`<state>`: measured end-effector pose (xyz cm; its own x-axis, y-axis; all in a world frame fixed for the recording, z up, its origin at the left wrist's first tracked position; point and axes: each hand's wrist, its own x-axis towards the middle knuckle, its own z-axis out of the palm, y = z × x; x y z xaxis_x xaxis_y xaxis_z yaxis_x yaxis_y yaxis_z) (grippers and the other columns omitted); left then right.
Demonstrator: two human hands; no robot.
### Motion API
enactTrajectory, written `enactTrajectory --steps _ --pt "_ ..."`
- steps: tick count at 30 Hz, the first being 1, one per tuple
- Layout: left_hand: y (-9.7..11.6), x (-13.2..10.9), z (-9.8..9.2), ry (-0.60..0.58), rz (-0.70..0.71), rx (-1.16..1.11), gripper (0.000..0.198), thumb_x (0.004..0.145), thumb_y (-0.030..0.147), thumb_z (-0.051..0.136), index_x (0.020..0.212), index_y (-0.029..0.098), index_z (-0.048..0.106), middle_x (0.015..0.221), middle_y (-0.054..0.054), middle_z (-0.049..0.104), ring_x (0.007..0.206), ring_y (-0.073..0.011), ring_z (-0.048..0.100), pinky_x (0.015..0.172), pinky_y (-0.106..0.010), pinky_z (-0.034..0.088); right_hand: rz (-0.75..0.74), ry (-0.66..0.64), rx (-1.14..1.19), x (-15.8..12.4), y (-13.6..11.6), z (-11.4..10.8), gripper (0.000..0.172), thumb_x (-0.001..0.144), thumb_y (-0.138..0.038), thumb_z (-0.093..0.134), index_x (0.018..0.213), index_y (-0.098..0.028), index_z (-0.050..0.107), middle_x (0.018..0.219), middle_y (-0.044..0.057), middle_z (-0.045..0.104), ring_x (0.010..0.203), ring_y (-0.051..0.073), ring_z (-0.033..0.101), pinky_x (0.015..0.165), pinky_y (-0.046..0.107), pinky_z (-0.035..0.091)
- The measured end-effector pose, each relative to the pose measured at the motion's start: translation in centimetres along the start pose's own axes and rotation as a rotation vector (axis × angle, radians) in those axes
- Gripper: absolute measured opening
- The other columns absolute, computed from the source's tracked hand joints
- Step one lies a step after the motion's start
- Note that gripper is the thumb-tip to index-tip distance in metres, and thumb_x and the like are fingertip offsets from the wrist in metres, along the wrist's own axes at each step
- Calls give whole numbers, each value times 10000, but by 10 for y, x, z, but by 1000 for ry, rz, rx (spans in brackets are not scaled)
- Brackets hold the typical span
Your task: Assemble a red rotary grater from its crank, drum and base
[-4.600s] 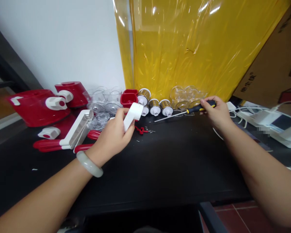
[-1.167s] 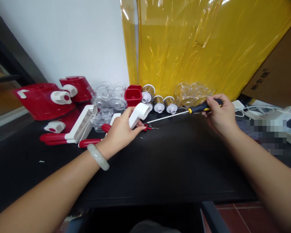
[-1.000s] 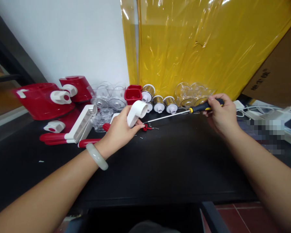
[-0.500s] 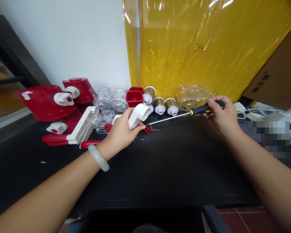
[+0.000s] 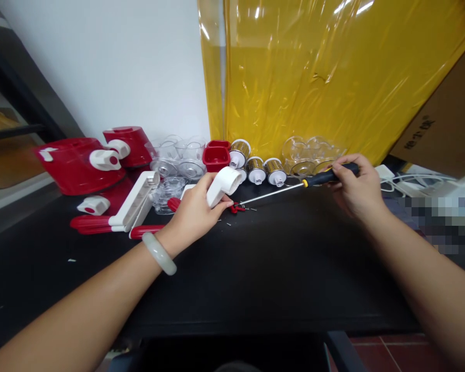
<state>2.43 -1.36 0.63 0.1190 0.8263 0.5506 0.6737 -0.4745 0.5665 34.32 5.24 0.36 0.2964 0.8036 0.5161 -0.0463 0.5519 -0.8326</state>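
Observation:
A white plastic crank arm [image 5: 225, 182] with a round socket end is gripped in my left hand [image 5: 196, 209], its lower part hidden by my fingers. My right hand [image 5: 354, 186] is closed round the black and yellow handle of a long screwdriver [image 5: 271, 194]. The metal shaft slants down to the left, and its tip meets the fingertips of my left hand. Whether a screw sits at the tip is too small to tell. Small red parts [image 5: 236, 207] and several loose screws [image 5: 251, 208] lie on the black table just beyond the tip.
Red housings with white knobs [image 5: 81, 165] and white crank handles with red grips [image 5: 134, 204] lie at left. Behind my hands stand clear plastic parts [image 5: 174, 155], red square cups [image 5: 216, 157] and metal grater drums [image 5: 256, 169]. White cables [image 5: 422, 181] lie at right.
The whole view has shifted very slightly. Both hands keep their hold on the crank arm and the screwdriver, whose tip stays at my left fingertips.

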Motion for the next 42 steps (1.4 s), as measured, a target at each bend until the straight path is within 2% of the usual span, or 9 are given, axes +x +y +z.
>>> enactTrajectory --steps 3,8,11,13,16,22,25,32,42 --pt "0 1 0 -3 -19 -77 378 800 235 725 1139 188 564 921 -46 732 862 -237 711 773 -363 534 -21 27 41 2 1 0 188 657 -248 736 748 -205 578 653 -18 640 517 113 578 409 176 356" --pt "1 1 1 27 -53 -298 446 792 234 738 1186 170 539 914 -61 734 814 -217 718 697 -319 560 -19 91 217 7 -4 1 156 632 -177 701 711 -202 570 625 -28 613 566 126 605 454 198 449" --pt "3 1 1 24 -43 -410 454 791 250 742 1187 167 535 888 -58 739 776 -206 719 646 -296 567 2 108 270 8 -7 0 139 628 -144 675 705 -197 572 620 -38 588 585 123 608 444 181 439" --pt "4 1 -1 10 -19 -438 467 780 243 754 1187 163 539 869 -54 743 783 -203 721 680 -303 576 7 97 300 7 -9 1 137 626 -137 670 702 -195 572 614 -40 584 584 121 607 441 177 432" --pt "5 2 -3 -5 16 -432 442 780 225 753 1173 157 564 855 -48 747 794 -195 720 766 -329 579 14 81 318 5 -10 2 136 623 -142 675 694 -193 571 598 -33 591 569 124 602 438 183 429" --pt "6 2 -4 17 59 -389 251 791 225 738 1019 163 652 899 -60 747 901 -217 710 880 -379 558 12 78 282 4 -11 3 130 628 -142 669 685 -195 566 588 -18 616 555 128 592 429 180 415" --pt "6 2 -4 15 50 -380 269 790 241 742 1032 167 652 890 -56 747 880 -214 713 868 -379 564 22 91 271 4 -11 4 133 624 -142 668 686 -197 564 586 -20 615 550 131 591 440 193 433" --pt "3 0 -2 14 -8 -394 490 766 248 771 1202 166 562 893 -50 750 803 -191 724 812 -349 582 2 96 222 5 -10 2 121 642 -155 659 696 -198 560 595 -17 605 555 136 581 418 183 415" --pt "3 0 0 25 -28 -372 404 754 267 779 1097 160 593 881 -56 749 804 -197 727 798 -339 582 -1 95 209 5 -9 2 163 608 -189 702 695 -204 566 588 -28 605 526 147 595 385 210 441"
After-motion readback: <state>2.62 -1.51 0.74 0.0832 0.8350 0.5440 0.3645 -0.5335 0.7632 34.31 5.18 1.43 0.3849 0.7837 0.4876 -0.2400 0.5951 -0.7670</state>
